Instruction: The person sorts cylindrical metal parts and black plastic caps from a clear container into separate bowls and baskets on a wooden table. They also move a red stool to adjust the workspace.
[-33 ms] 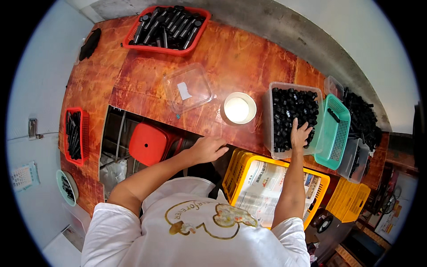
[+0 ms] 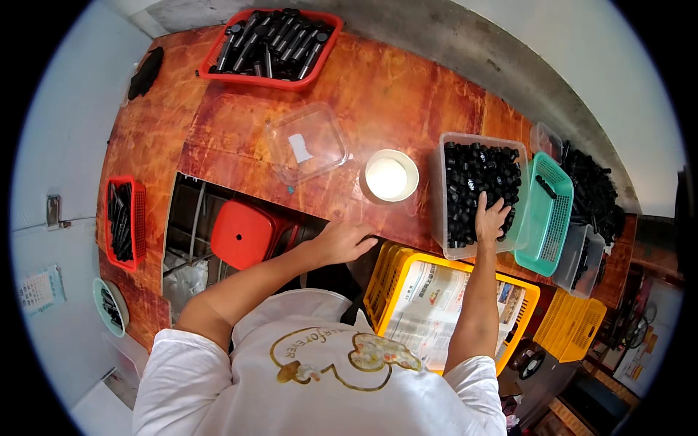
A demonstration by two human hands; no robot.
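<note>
My right hand (image 2: 492, 217) reaches into a clear plastic bin (image 2: 438, 218) at the right of the table. Its fingers are spread over a heap of small black caps (image 2: 472, 174) and touch the top ones. At the table's front edge, my left hand (image 2: 338, 242) hovers with its fingers stretched out and the thumb apart; I see nothing held in it. A round white tub (image 2: 413, 176), pale inside, stands between the bin and a clear, shallow plastic lid or tray (image 2: 320, 163) with a white paper scrap (image 2: 299, 148) showing on it.
A red basket (image 2: 276, 83) of black tubes stands at the back; a smaller red basket (image 2: 138, 240) is at left. Right of the bin are a green basket (image 2: 531, 261) and a pile of black parts (image 2: 592, 189). A newspaper-lined yellow crate (image 2: 527, 320) and red stool (image 2: 240, 236) sit below.
</note>
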